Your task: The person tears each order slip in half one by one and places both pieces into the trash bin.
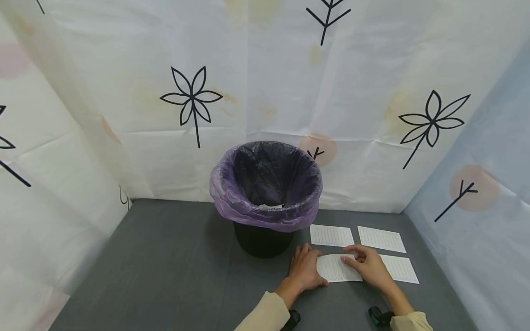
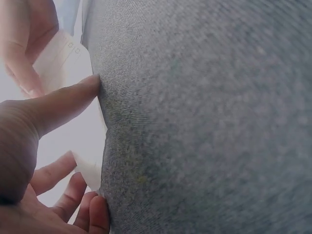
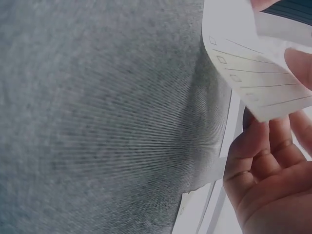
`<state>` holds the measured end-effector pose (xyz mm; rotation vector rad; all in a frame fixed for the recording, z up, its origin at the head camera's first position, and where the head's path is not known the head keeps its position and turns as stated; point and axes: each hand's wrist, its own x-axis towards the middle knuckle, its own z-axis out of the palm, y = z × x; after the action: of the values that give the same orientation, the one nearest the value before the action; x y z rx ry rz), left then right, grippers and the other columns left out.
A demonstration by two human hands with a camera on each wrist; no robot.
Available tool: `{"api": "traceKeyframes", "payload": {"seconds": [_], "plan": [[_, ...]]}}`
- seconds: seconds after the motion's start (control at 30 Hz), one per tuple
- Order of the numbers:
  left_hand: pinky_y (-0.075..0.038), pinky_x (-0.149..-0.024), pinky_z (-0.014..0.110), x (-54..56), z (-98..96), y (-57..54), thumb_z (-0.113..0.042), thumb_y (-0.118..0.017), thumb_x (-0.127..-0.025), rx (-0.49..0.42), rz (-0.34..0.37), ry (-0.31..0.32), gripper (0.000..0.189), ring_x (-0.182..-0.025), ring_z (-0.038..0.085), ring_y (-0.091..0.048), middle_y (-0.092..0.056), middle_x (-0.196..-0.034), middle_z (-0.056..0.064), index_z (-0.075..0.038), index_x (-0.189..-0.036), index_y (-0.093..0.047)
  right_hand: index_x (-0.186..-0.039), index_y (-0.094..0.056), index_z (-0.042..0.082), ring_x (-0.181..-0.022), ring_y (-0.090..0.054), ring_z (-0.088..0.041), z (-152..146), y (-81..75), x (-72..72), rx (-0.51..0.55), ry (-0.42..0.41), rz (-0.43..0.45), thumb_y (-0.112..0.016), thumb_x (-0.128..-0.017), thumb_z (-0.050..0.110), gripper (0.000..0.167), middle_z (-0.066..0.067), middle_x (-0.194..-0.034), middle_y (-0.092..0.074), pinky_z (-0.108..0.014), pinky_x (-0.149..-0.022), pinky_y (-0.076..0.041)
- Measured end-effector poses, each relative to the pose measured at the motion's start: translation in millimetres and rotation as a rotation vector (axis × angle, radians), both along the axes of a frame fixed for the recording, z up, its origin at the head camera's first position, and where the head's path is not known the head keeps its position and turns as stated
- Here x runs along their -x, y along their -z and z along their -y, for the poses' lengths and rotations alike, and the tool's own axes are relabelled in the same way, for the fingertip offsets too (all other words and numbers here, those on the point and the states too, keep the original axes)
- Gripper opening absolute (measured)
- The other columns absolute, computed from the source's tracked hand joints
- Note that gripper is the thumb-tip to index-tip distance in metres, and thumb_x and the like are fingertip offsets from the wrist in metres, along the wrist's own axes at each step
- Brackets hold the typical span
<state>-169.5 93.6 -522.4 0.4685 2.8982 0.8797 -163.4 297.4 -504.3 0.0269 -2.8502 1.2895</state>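
Observation:
A white lined sheet of paper (image 1: 337, 271), with small checkboxes along one edge, bends upward between both hands. My right hand (image 1: 370, 267) pinches its right end, thumb on top and fingers underneath; the right wrist view has this raised corner of the sheet (image 3: 263, 85). At the left end, my left hand (image 1: 305, 268) touches the short edge, fingers relaxed and thumb stretched toward the near corner. That thumb (image 2: 68, 102) lies across the sheet in the left wrist view. Another lined sheet (image 1: 399, 269) lies to the right, partly behind my right hand.
Beyond the hands, two more lined sheets lie side by side, a left one (image 1: 331, 235) and a right one (image 1: 382, 239). A black bin (image 1: 265, 243) with a purple liner (image 1: 269, 221) stands left of them, white paper (image 1: 270, 206) inside. Patterned cloth walls (image 1: 269, 110) border the grey table (image 1: 174, 266).

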Motion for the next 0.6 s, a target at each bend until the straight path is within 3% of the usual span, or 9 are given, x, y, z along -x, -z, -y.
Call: {"api": "traceKeyframes", "payload": {"seconds": [0.17, 0.27, 0.43, 0.6], "plan": [[-0.044, -0.092, 0.035, -0.7, 4.0, 1.6, -0.035, -0.1, -0.059, -0.054, 0.011, 0.017, 0.07, -0.103, 0.017, -0.043, -0.049, -0.107, -0.003, -0.019, -0.12, -0.07, -0.095, -0.076, 0.006, -0.077, -0.052, -0.012, -0.3, -0.3, -3.7, -0.019, -0.01, -0.005, -0.077, -0.091, 0.013, 0.008, -0.004, -0.092, -0.071, -0.026, -0.066, -0.042], [-0.043, -0.092, 0.035, -1.2, 7.0, 1.7, -0.036, -0.096, -0.067, -0.138, 0.033, 0.024, 0.059, -0.102, 0.016, -0.044, -0.05, -0.105, -0.005, -0.019, -0.116, -0.07, -0.093, -0.076, 0.007, -0.077, -0.051, -0.013, -1.5, -0.7, -5.5, 0.004, -0.012, -0.021, -0.077, -0.091, 0.012, 0.005, -0.004, -0.096, -0.072, -0.027, -0.064, -0.04], [-0.047, -0.089, 0.033, -0.8, 11.9, 0.5, -0.023, -0.083, -0.085, -0.413, 0.078, 0.034, 0.024, -0.098, 0.014, -0.055, -0.059, -0.098, -0.006, -0.013, -0.103, -0.071, -0.092, -0.075, 0.008, -0.067, -0.043, -0.009, -3.0, -1.0, -8.7, 0.049, -0.015, -0.067, -0.076, -0.091, 0.013, 0.005, -0.002, -0.09, -0.069, -0.027, -0.057, -0.036], [-0.05, -0.078, 0.026, 0.3, 13.4, 0.0, -0.013, -0.076, -0.091, -0.667, 0.144, 0.061, 0.005, -0.084, 0.005, -0.061, -0.065, -0.087, -0.009, -0.01, -0.093, -0.073, -0.095, -0.075, 0.006, -0.065, -0.044, -0.007, -2.2, -5.4, -16.1, 0.098, -0.012, -0.106, -0.075, -0.092, 0.014, 0.008, -0.001, -0.088, -0.069, -0.027, -0.057, -0.038]]}}
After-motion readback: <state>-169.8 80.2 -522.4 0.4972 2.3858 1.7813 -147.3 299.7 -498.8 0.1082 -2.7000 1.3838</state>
